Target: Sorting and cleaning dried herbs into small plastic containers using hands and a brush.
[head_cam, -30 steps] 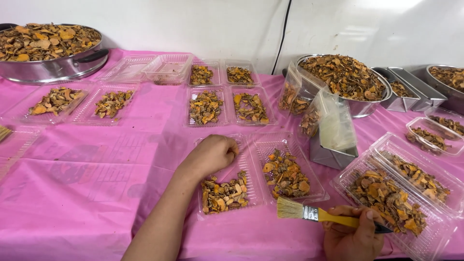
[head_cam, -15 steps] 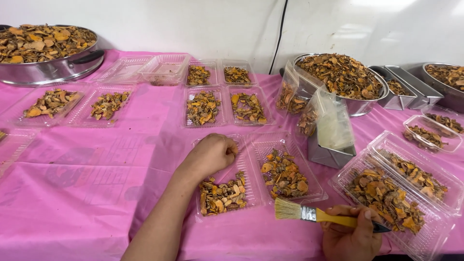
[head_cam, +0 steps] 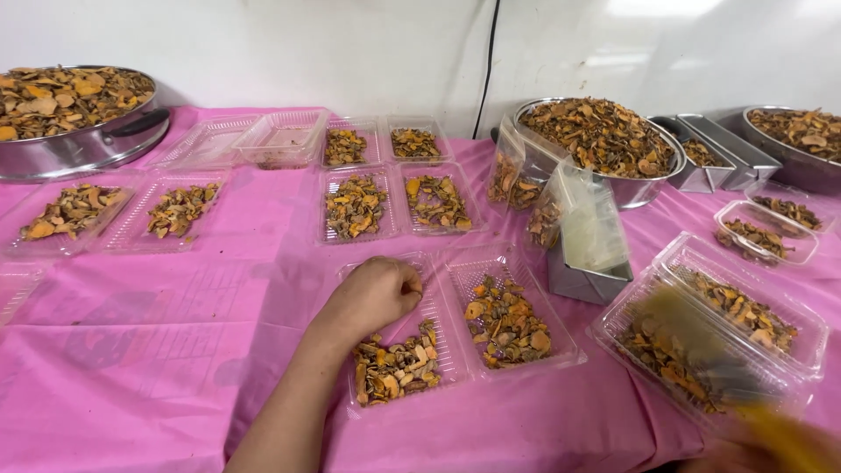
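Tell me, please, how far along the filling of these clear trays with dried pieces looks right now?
Done: filled trays sit in rows behind. In hand: the left hand rests, closed, in the near double tray, both halves only partly filled; the right hand swings a blurred yellow-handled brush. Left: empty trays at the back, and the metal bowls are heaped.

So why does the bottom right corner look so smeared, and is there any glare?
Head view: the right hand and its yellow-handled brush are streaked with motion blur, so the grip cannot be made out; the left hand and the tray of dried slices are sharp. Bright glare washes the white wall at top right; shadows on the pink tablecloth are soft.
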